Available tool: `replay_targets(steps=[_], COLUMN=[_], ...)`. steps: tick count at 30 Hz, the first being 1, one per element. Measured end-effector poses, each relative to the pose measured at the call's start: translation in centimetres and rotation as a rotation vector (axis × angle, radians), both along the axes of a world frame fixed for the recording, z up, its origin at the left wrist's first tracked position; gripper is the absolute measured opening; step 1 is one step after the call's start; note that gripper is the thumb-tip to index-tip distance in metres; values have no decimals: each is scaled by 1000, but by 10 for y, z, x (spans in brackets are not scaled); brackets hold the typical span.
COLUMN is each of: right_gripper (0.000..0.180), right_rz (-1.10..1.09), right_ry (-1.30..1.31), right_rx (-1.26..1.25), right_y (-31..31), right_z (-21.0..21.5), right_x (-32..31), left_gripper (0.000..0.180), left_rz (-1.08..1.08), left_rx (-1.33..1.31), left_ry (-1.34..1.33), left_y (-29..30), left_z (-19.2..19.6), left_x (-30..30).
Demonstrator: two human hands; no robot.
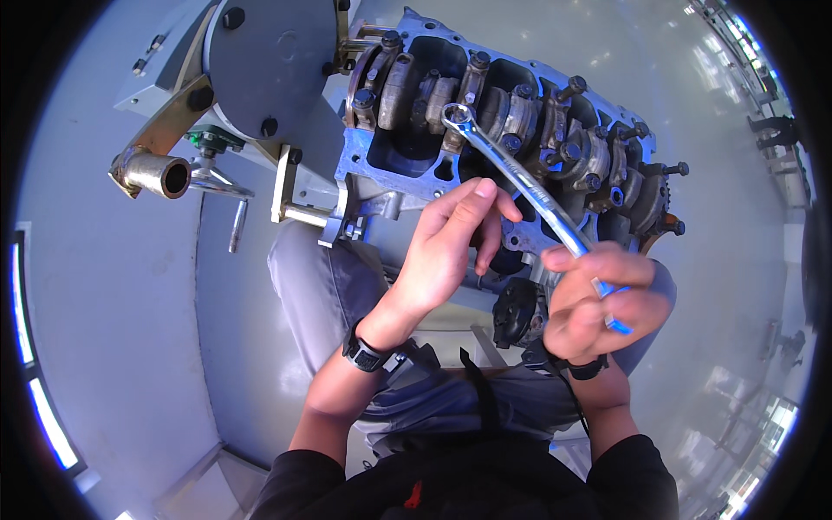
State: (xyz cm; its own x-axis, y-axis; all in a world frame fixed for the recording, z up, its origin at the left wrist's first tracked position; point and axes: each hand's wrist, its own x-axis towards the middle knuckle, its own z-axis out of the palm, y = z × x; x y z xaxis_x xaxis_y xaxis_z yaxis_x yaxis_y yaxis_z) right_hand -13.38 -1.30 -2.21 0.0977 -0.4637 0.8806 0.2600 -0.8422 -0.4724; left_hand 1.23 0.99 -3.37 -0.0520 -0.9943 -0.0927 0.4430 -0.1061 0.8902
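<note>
A long chrome wrench [539,201] runs diagonally over an engine block [407,180]. My right hand [607,299] is closed around its lower end, with blue-tinted metal showing between the fingers. The ring end lies over a bearing cap at the near edge of the crankshaft [494,113]; whether it sits on a bolt head I cannot tell. Left of the shaft, my left hand [452,227] hovers in front of the block, its fingers loosely bent and apart, holding nothing visible. Several dark bolts, such as one bolt [572,87], stick up from the bearing caps.
To the left, a round grey plate [270,65] on a stand carries the block through metal arms. A tube end [165,176] and a crank handle [236,227] jut out there. My knees flank the block's near side, where a black round part [517,312] hangs below.
</note>
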Motion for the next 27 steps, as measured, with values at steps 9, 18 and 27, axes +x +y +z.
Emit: replay_targets(steps=[9,18,27], right_gripper=[29,31,31], right_rz=[68,35,11], right_ry=[138,186,251], right_rx=[-54,-55,-60], right_y=[14,18,23], right_z=[-5,-9,-19], right_x=[3,7,13], left_gripper=[37,36,37], left_rz=[13,3,-37], left_rx=[-30,22,55], left_ry=[24,16,37], left_y=[2,2,2], left_z=[-3,-2,3], left_x=[0,0,1])
